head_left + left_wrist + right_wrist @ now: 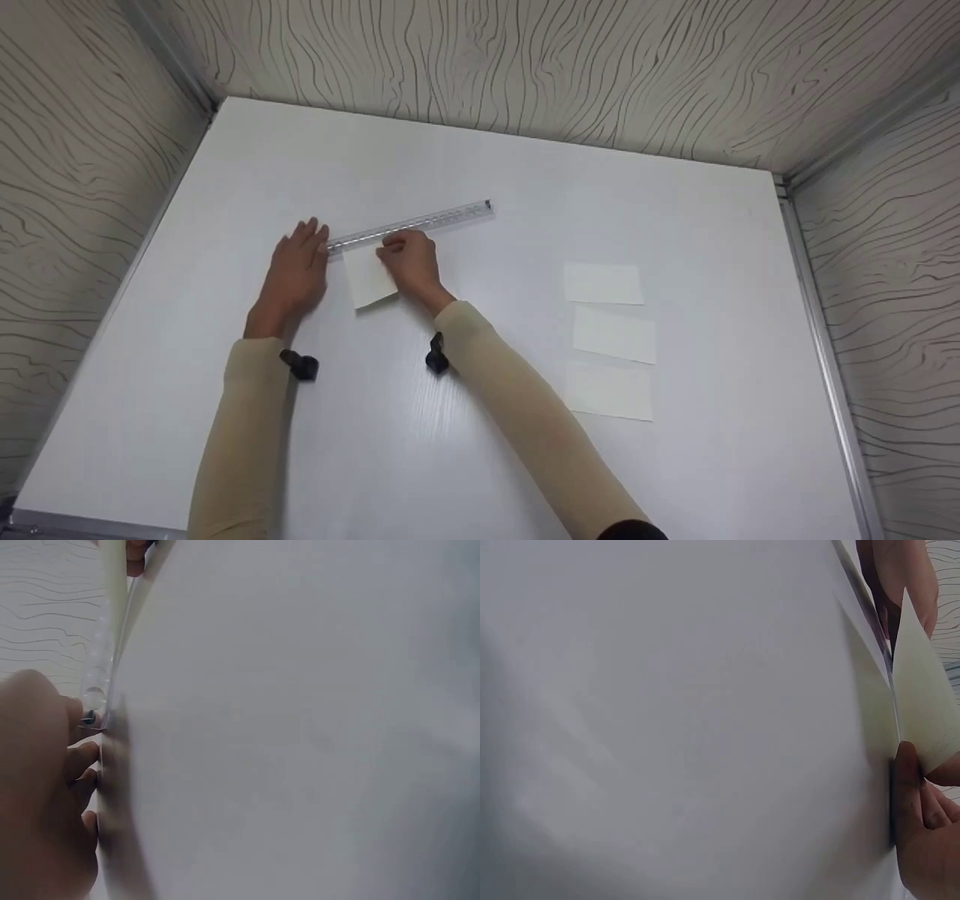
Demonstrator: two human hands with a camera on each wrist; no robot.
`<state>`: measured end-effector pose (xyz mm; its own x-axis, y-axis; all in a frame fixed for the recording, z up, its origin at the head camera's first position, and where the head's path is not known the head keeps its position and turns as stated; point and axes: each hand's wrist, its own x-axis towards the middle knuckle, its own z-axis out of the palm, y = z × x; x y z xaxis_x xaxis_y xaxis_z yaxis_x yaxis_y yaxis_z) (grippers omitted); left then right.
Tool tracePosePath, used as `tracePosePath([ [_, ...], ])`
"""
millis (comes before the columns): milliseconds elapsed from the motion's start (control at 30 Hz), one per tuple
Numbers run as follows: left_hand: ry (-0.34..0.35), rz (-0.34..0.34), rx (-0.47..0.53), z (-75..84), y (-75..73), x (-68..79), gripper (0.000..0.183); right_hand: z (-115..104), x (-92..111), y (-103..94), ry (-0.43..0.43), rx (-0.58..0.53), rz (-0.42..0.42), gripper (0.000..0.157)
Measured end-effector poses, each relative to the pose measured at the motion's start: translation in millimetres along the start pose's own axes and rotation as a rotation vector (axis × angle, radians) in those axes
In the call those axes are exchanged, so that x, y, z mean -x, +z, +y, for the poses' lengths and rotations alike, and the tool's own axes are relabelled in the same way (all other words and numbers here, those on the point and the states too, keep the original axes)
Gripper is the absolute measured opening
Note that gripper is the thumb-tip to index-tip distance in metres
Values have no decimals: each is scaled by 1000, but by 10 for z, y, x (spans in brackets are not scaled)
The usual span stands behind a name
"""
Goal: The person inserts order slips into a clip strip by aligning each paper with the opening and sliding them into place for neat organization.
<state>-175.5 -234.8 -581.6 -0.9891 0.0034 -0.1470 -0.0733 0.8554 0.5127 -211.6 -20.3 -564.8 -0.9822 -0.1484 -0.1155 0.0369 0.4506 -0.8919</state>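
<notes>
A clear plastic ruler [420, 224] lies slanted on the white table. My left hand [296, 274] lies at its left end, fingers fairly straight and the thumb touching that end; the left wrist view shows the fingertips [88, 754] on the tabletop beside the ruler. Just below the ruler is a small pale yellow sheet of paper [365, 281], its top edge along the ruler. My right hand [412, 262] pinches the sheet's right side. In the right wrist view the paper [922, 694] stands tilted up off the table between thumb and fingers.
At the right of the white table [480, 420] three pale paper pieces, an upper [604, 283], a middle [615, 332] and a lower one [611, 391], lie in a column. Wood-patterned panels [480, 60] wall the table at the back and sides.
</notes>
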Motion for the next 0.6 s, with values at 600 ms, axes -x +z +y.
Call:
tracePosePath([
  [600,18,10,-1,-19,-2,-1,62,-41,-8,25,15,21,2,16],
])
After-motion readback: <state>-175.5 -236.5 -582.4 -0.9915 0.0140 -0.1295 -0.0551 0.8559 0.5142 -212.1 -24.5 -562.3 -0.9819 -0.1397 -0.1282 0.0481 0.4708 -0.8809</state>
